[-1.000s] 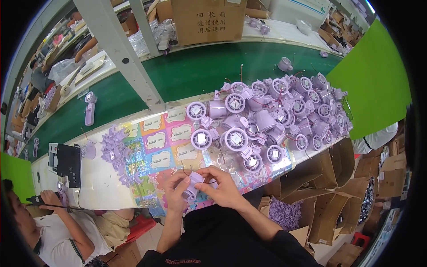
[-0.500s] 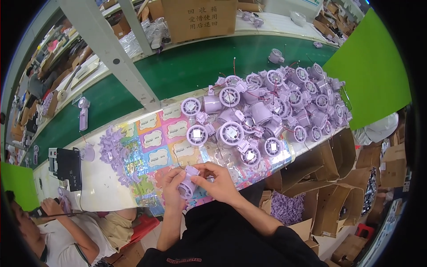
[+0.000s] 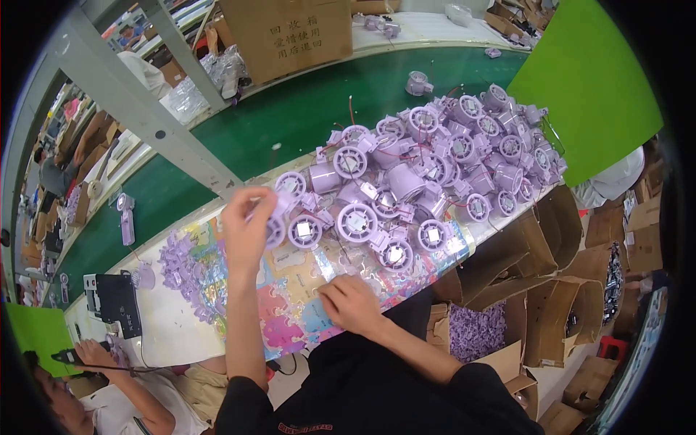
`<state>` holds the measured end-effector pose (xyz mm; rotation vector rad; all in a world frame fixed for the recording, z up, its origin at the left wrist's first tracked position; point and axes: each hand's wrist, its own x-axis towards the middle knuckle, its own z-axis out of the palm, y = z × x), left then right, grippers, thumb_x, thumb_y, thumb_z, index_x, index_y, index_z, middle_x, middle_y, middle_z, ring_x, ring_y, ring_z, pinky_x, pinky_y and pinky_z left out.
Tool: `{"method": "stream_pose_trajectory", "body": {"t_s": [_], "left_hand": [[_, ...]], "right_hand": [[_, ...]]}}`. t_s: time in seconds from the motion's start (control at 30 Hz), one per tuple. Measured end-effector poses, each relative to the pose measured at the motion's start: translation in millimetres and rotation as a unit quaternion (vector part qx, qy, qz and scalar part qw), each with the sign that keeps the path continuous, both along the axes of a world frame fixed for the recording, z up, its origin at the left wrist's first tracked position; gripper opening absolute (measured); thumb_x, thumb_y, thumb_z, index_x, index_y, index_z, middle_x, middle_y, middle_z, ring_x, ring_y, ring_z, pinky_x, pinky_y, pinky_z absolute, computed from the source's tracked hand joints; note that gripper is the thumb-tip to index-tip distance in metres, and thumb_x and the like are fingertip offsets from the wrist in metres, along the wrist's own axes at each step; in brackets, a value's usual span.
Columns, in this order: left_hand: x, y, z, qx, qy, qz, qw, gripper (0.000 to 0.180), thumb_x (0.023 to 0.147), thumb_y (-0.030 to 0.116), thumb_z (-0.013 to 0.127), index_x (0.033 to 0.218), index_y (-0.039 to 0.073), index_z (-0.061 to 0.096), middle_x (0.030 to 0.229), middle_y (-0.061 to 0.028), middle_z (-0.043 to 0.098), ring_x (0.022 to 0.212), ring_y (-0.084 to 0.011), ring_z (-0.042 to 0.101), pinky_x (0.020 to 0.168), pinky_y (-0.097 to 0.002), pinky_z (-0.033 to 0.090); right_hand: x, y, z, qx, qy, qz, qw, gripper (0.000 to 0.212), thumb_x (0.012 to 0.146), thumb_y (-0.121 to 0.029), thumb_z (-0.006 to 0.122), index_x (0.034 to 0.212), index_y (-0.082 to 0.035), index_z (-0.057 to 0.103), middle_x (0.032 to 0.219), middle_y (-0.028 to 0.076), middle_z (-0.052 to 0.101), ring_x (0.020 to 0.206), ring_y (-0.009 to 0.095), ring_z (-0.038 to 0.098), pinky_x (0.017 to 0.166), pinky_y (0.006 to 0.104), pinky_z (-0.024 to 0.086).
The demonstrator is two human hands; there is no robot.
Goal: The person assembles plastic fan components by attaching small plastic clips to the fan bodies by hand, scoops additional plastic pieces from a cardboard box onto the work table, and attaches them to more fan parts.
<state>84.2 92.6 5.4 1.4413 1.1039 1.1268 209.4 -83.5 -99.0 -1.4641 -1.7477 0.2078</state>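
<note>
My left hand point(image 3: 245, 223) is raised at the left edge of the heaped fan units, its fingers closed round a light-purple fan unit point(image 3: 275, 233). A round ringed end of that unit shows beside my fingers; my hand covers much of the rest. My right hand point(image 3: 351, 304) is low over the colourful patterned mat point(image 3: 286, 322), near its front edge. Its fingers are curled inward, and whatever they may hold is hidden. Just beyond the hands lies a large heap of purple fan units point(image 3: 406, 181), with round grilles, pale square centres and thin red wires.
Small purple plastic parts point(image 3: 185, 272) lie piled left of the mat, near a black box-shaped device point(image 3: 116, 304). A green conveyor belt point(image 3: 290, 109) runs behind the table. Cardboard boxes point(image 3: 547, 308) stand at right. At lower left a co-worker's hand point(image 3: 94, 355) grips a dark tool.
My left hand has moved from the mat's front up and away to the heap, carrying the fan unit. My right hand has let go of it and stays low. The view has shifted.
</note>
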Motion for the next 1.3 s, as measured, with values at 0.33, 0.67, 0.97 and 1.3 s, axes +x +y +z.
{"method": "stream_pose_trajectory", "body": {"t_s": [0.33, 0.67, 0.97, 1.3], "left_hand": [[64, 37, -40, 0.060, 0.193, -0.026, 0.979, 0.028, 0.079, 0.025, 0.077, 0.074, -0.001, 0.069, 0.068, -0.0115, 0.065, 0.065, -0.0190, 0.059, 0.063, -0.0323, 0.046], [59, 21, -45, 0.234, 0.152, 0.026, 0.960, 0.016, 0.086, 0.016, 0.072, 0.084, 0.000, 0.069, 0.086, -0.0099, 0.066, 0.088, -0.0250, 0.057, 0.079, -0.0356, 0.044], [-103, -72, -75, 0.190, 0.258, 0.225, 0.920, 0.013, 0.080, 0.000, 0.068, 0.093, 0.002, 0.065, 0.095, -0.0122, 0.063, 0.095, -0.0295, 0.058, 0.090, -0.0393, 0.044], [-202, -104, -96, 0.104, 0.393, 0.248, 0.879, 0.092, 0.078, 0.034, 0.079, 0.150, 0.002, 0.031, 0.153, -0.0318, 0.020, 0.142, -0.0468, 0.021, 0.116, -0.0512, 0.023]], "right_hand": [[-1, -1, -1, -0.011, 0.011, 0.016, 1.000, 0.014, 0.079, -0.010, 0.068, 0.092, -0.006, 0.064, 0.086, 0.008, 0.058, 0.081, 0.026, 0.061, 0.075, 0.0367, 0.050], [8, 1, -3, -0.025, 0.019, 0.021, 0.999, 0.014, 0.080, -0.011, 0.068, 0.092, -0.006, 0.063, 0.087, 0.008, 0.059, 0.083, 0.026, 0.061, 0.076, 0.0369, 0.050], [2, 5, -3, -0.004, 0.039, 0.030, 0.999, 0.011, 0.079, -0.009, 0.071, 0.088, -0.007, 0.066, 0.082, 0.007, 0.060, 0.078, 0.026, 0.061, 0.071, 0.0376, 0.049], [-6, 7, 1, -0.001, -0.025, 0.045, 0.999, 0.014, 0.076, -0.005, 0.071, 0.089, -0.009, 0.067, 0.079, 0.005, 0.059, 0.074, 0.024, 0.060, 0.066, 0.0363, 0.047]]}}
